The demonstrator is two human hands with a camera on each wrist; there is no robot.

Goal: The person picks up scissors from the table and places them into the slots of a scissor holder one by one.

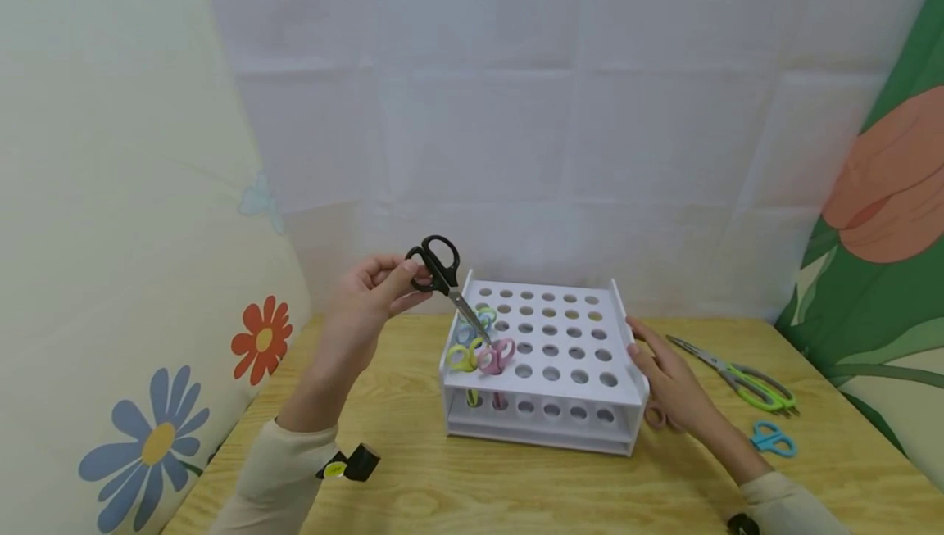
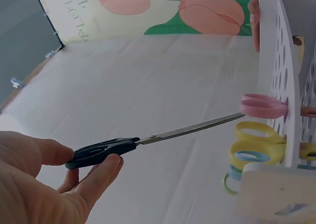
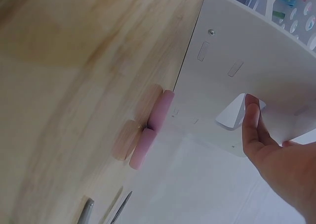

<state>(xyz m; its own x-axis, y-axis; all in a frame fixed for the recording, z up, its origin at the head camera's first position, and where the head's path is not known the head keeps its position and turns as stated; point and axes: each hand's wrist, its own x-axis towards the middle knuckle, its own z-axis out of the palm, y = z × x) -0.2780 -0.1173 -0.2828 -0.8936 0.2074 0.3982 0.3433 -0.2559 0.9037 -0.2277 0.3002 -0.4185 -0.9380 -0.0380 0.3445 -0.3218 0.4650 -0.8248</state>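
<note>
My left hand point(image 1: 369, 297) pinches black-handled scissors point(image 1: 442, 269) by the handle loops, blades slanting down to the right. Their tip overlaps the pink scissors point(image 1: 496, 356) in the head view. These stand in a front hole of the white perforated rack point(image 1: 571, 387), handles up, beside yellow scissors point(image 1: 465, 356). Blue-and-green handles point(image 1: 478, 324) show just behind. On the rack's right side, my right hand point(image 1: 674, 383) grips the side panel, fingers at its handle cutout point(image 3: 229, 112) in the right wrist view.
Right of the rack lie large green-and-grey scissors point(image 1: 741, 379) and small blue-handled scissors point(image 1: 773, 439). Pink-handled scissors point(image 3: 160, 110) rest on the wooden table point(image 1: 398, 478) close against the rack's right side. A white sheet point(image 1: 472, 109) hangs behind.
</note>
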